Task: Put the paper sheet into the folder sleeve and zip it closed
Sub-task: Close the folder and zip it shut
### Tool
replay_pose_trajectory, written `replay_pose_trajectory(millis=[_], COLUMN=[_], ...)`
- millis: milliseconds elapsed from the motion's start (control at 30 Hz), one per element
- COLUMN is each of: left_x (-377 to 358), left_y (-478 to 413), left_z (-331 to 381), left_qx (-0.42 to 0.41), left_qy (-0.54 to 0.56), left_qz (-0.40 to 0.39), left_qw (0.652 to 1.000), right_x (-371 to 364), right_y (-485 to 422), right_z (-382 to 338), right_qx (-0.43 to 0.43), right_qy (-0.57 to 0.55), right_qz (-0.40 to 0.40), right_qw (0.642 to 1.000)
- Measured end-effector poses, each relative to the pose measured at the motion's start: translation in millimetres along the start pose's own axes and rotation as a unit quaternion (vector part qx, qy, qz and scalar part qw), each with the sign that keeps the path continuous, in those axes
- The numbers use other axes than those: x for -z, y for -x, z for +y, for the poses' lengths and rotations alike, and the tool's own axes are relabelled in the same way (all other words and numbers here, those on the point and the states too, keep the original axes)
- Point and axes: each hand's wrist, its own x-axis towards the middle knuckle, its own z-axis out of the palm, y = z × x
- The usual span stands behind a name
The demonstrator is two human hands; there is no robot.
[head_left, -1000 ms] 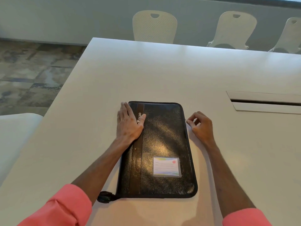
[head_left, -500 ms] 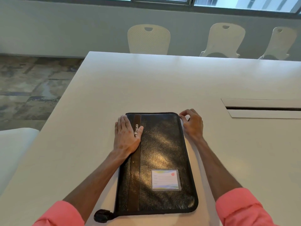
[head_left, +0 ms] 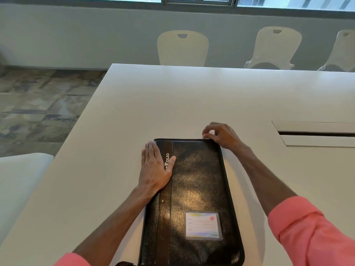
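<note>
Lying flat and closed on the white worktop [head_left: 192,104], the black folder [head_left: 194,189] has a clear card pocket [head_left: 203,225] on its near half (the paper sheet is not visible). The left hand [head_left: 155,169] rests spread, palm down, on its left spine strip. The right hand [head_left: 221,135] sits at the far right corner, grip pinched together there, though what it pinches is too small to tell.

A white table [head_left: 192,96] fills the near scene, a cable slot [head_left: 317,133] at right. Three cream chairs [head_left: 182,48] line its far edge, below a grey wall [head_left: 76,35] and windows [head_left: 197,0]. Mottled carpet [head_left: 38,104] lies left.
</note>
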Motion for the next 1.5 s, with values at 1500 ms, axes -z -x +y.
replay_pose_trajectory(millis=[1500], left_x=[2.6], left_y=[0.3], left_z=[2.4], left_qx=[0.007], left_qy=[0.023], left_qz=[0.015], left_qw=[1.0], right_x=[-87.2], right_y=[-78.8], right_z=[-122.9], right_qx=[0.1], right_qy=[0.047], right_qz=[-0.041], right_qw=[0.993])
